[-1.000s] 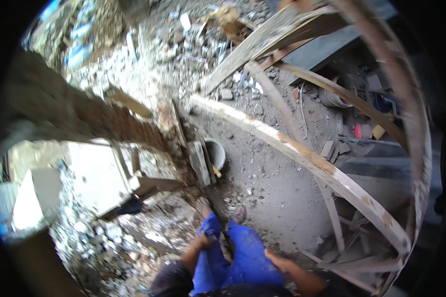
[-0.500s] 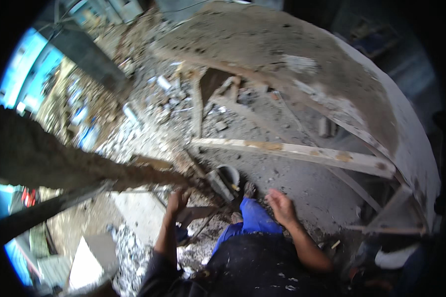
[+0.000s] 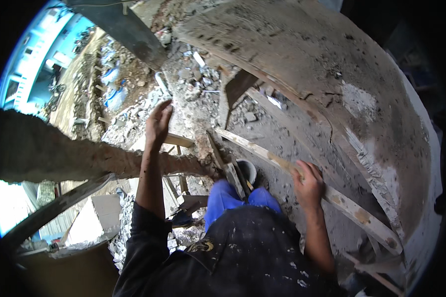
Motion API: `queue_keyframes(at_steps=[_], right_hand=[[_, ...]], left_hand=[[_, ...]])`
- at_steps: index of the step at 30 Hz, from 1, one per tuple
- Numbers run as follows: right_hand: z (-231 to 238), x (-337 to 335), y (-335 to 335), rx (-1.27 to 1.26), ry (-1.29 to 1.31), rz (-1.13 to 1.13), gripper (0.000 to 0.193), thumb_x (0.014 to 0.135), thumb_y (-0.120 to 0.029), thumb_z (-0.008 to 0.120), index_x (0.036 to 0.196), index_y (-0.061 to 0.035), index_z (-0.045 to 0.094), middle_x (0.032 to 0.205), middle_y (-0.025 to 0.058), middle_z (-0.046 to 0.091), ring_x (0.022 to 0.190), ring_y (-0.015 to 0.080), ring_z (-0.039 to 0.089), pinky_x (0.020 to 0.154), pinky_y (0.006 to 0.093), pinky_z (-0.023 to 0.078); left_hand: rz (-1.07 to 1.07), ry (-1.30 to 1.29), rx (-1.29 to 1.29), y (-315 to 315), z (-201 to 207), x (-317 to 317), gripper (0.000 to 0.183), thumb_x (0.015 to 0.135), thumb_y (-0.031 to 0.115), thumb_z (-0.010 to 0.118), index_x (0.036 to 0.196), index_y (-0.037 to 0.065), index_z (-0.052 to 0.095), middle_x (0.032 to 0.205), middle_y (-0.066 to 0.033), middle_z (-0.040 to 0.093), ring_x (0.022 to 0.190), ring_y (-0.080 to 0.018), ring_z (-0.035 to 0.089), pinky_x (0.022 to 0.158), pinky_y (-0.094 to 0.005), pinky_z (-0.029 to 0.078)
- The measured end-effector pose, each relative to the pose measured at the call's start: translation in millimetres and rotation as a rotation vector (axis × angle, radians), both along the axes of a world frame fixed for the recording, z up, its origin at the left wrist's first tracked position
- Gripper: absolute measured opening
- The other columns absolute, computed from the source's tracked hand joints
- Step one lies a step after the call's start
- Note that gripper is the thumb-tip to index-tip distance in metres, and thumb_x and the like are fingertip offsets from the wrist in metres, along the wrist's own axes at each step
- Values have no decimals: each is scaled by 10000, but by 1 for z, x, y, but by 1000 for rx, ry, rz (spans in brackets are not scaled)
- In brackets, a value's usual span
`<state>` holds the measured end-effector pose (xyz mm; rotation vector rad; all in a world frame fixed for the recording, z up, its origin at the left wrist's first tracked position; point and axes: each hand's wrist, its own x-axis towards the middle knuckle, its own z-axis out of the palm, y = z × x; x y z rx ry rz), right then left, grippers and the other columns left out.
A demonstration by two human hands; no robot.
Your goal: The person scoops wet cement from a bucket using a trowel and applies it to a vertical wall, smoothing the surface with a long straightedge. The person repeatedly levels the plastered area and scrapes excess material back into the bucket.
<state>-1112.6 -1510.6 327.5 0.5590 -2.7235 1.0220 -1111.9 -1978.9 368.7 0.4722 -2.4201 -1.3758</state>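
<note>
My left hand point(image 3: 158, 123) is raised over the rubble, just beyond a rough earth-caked post point(image 3: 101, 161), with its fingers out and nothing in them. On the right, my right hand point(image 3: 309, 187) is at a long pale wooden beam point(image 3: 349, 212). Its fingers curl over the beam's upper edge, and their undersides are hidden. The beam slants from the middle of the view down to the lower right, below a large curved slab point(image 3: 292, 54) with a dirt-covered face.
A grey bucket point(image 3: 247, 171) stands by my knees, next to upright boards point(image 3: 234, 179). Broken stones point(image 3: 193, 74) lie ahead. A dark pillar point(image 3: 129, 37) rises at the upper left, and a slanting pole point(image 3: 59, 210) crosses the lower left.
My left hand has risen from beside the post to above it. My right hand has moved up and right onto the beam. The whole view has shifted and turned.
</note>
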Motion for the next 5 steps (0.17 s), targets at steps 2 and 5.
queue_keyframes(at_steps=[2,5], right_hand=[[-16,-6,-6,124,-31,49,291,829,-171,688,1091,-46,679,1068,100,677,1007,307,619,876,439,487],[-32,-8,-11,271,-167,85,385,758,-279,756,1104,-121,697,1096,74,681,1056,273,613,955,413,444]], left_hand=[[59,53,125,1,4,-20,412,1014,335,537,1346,92,553,1296,-53,608,1119,-180,592,904,-348,494],[88,248,281,3,25,-65,521,994,382,561,1422,99,472,1354,-84,546,1199,-201,542,965,-371,471]])
